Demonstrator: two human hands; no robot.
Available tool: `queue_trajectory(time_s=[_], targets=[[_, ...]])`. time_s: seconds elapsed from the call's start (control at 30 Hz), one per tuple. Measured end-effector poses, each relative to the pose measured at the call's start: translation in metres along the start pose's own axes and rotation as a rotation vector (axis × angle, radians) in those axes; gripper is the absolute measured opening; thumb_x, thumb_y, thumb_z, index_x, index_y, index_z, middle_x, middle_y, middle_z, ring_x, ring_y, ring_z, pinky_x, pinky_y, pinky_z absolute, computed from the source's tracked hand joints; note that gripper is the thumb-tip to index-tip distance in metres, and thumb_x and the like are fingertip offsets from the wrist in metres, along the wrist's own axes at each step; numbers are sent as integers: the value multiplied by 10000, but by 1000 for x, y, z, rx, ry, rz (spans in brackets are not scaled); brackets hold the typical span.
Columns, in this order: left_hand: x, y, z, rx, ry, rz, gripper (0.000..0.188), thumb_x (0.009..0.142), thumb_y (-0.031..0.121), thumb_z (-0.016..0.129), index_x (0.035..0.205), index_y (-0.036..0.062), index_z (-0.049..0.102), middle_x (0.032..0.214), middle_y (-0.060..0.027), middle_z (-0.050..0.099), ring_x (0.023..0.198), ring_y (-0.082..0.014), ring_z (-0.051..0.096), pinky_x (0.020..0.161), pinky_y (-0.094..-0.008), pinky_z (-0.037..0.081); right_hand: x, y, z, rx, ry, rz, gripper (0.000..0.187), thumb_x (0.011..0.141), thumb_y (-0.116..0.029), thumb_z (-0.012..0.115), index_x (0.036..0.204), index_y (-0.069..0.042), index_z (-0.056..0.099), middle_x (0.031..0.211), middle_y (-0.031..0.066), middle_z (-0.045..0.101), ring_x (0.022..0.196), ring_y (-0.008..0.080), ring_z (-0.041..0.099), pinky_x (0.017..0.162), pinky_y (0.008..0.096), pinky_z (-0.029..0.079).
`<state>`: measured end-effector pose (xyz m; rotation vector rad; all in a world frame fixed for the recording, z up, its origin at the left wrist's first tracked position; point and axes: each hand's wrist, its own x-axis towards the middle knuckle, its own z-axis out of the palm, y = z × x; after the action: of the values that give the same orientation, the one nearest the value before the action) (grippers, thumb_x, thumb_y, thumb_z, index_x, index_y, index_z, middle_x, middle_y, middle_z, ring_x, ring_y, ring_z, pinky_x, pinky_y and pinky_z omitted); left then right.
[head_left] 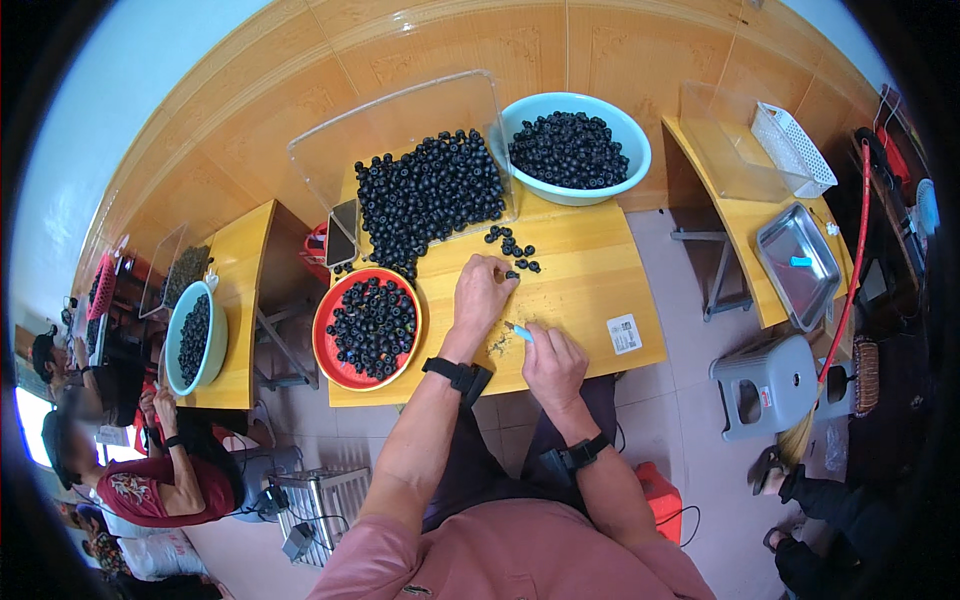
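Here the work centres on small dark round fruits: the left hand (482, 292) reaches forward with its fingers curled down onto one dark fruit (511, 274) at the near edge of a loose cluster (512, 246) lying on the yellow table (590, 290). The fingers look pinched around that fruit, though the grip itself is partly hidden. The right hand (552, 366) rests nearer the body, closed around a small tool with a light blue handle (520, 332), its tip pointing toward the left hand; a scatter of pale scraps (497, 345) lies just beside it.

Beyond the cluster, a large heap of the same fruits (430, 195) sits in a clear plastic tray (400, 125), and a teal bowl (632, 150) full of them stands to its right. A red bowl (335, 310) holding more sits left of the left hand.

To do this well, I judge it best to take one fruit at a time, bring it close to the tool, and keep the tip angled away from the holding fingers
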<state>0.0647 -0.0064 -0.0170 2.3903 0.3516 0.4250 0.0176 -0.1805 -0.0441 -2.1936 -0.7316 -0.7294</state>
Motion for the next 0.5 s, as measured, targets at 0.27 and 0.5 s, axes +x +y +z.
queue_trajectory(time_s=[0.27,0.5], targets=[[-54,-8,-15,-495,34,-203,202,857,25,802,1039,-18,724,910,-79,739,811,-164,716,748,-290,575,0,-1,0,3,-21,2,208,858,-113,737,1062,-75,714,783,91,576,682,301,624,604,428,500],[-92,-12,-5,-742,152,-139,188,889,-55,770,1069,-54,716,1033,-34,633,866,-75,635,754,-220,531,0,-1,2,-29,-53,2,212,864,-122,731,1070,-75,713,778,88,578,683,295,628,603,424,502]])
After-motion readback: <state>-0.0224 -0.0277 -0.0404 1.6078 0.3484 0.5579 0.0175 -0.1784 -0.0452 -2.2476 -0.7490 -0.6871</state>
